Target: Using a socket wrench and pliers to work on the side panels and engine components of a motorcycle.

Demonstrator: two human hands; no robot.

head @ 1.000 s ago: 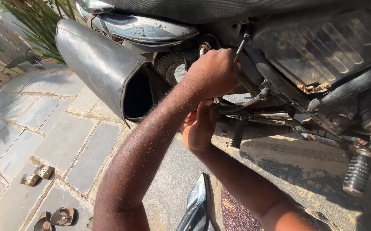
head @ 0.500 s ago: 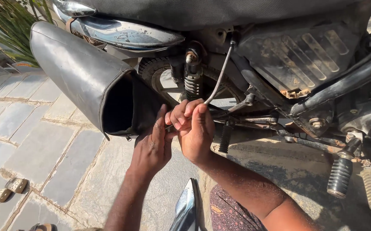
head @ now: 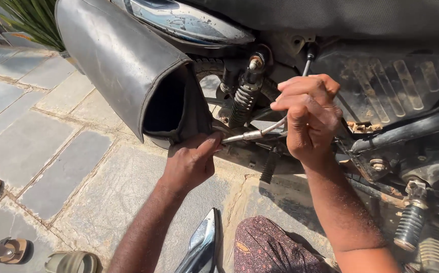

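Note:
I look down at the side of a motorcycle. A grey cable with a metal end piece hangs from under the seat and curves down to the left. My left hand pinches the metal end of the cable, just below a black leather saddlebag. My right hand is closed around the cable further up, in front of the dusty black side panel. A rear shock spring stands behind the cable, between my hands.
Stone paving lies under the motorcycle. Sandals sit at the lower left. A chromed part and my patterned trouser knee fill the bottom middle. A ribbed footpeg sticks out at the lower right. Green plants grow at the upper left.
My left hand came down from under the seat to the cable's metal end. My right hand rose and closed on the cable higher up. My hands have moved apart.

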